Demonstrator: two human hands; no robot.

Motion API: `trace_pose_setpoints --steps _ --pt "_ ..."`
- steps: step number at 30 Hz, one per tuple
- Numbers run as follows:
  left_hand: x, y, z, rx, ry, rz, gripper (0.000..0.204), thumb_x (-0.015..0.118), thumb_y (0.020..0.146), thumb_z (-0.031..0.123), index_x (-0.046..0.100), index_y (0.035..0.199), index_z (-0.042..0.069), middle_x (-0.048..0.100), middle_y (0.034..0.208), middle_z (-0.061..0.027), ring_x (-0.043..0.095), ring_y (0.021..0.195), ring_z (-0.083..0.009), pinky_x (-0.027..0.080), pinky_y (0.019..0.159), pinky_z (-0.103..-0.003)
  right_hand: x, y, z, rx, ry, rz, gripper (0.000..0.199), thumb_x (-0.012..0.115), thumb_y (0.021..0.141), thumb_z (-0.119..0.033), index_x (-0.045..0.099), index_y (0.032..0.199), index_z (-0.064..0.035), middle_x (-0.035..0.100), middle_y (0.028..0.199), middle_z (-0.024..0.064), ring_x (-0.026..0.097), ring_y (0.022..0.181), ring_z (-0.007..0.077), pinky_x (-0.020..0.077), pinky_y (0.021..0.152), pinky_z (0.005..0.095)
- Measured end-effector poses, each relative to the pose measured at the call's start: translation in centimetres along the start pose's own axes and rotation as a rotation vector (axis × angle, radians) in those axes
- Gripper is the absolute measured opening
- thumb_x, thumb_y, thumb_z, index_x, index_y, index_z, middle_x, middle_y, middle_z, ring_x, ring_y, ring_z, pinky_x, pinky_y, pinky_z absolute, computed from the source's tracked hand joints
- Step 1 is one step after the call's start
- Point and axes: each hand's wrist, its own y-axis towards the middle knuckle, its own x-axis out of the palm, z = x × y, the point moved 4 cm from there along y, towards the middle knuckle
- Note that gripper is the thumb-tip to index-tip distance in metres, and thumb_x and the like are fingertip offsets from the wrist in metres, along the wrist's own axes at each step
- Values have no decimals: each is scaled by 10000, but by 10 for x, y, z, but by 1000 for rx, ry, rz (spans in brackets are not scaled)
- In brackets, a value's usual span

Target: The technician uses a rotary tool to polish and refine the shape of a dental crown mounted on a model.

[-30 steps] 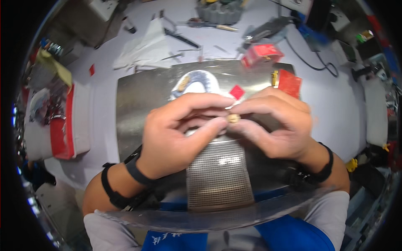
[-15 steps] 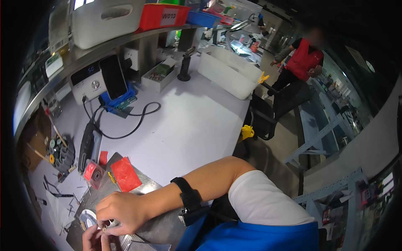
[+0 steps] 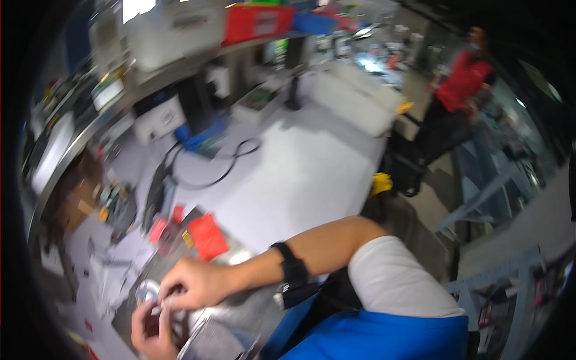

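Fingertips meet fingertips down at the lower left, and it's a tight little huddle! The right hand (image 3: 195, 285) arches over from the far side, fingers bent, thumb drawn in, the gap narrow; the left hand (image 3: 151, 341) comes up from below, thumb and fingers raised. Whether either closes on anything, one cannot tell through this blur; if a small piece is there, it sits right where those tips come together. Both hands hold close, probably to steady fine work from two sides.

Just beyond the tips, on the dark grey metal plate (image 3: 243, 301), lies the blurred white-and-grey rounded piece (image 3: 147, 289), likely set there for easy reach. Which way it points? No call possible: the fingers crowd it and its long axis is lost. The silver mesh panel (image 3: 213, 342) sits below the right wrist, perhaps to keep it handy. Farther out, the flat red rectangular sheet (image 3: 208, 237) runs lengthwise from upper left to lower right, a small gold-coloured piece (image 3: 187, 239) beside it, near the white tabletop (image 3: 294, 186).
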Motion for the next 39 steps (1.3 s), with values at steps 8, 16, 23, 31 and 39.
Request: trace_pose_setpoints --steps 8,16,23,31,39 --pt "15 6 33 251 57 -128 177 765 806 -45 727 977 -20 729 985 -117 700 889 -183 540 764 -269 -10 -17 -7 120 -40 -46 231 692 953 -210 758 1066 -21 756 850 81 700 759 110 536 678 268" --pt "-3 19 40 482 482 -67 150 774 703 13 713 834 54 674 849 -68 608 837 -260 495 752 -350 -96 45 -40 -502 -1091 249 335 618 809 -6 734 1115 -78 673 1111 142 621 1012 315 515 896 369" --pt "-1 18 35 486 592 -122 112 741 718 58 687 811 87 562 727 -40 549 720 -214 461 616 -328 -134 76 7 -240 -1416 86 426 708 844 -139 645 1265 -166 602 1347 128 451 1395 354 314 1158 522" --pt "-3 13 33 465 625 -242 113 734 720 75 670 810 101 610 752 -34 601 692 -229 495 593 -346 -90 45 -74 -379 -1130 315 327 710 914 -234 643 1184 -63 685 983 111 666 866 264 506 780 353" --pt "5 15 29 381 604 -335 156 763 733 55 695 872 75 628 715 -44 618 603 -190 487 554 -305 -69 18 -45 -290 -867 121 350 801 849 -230 678 1098 -18 707 899 122 663 664 230 520 611 282"
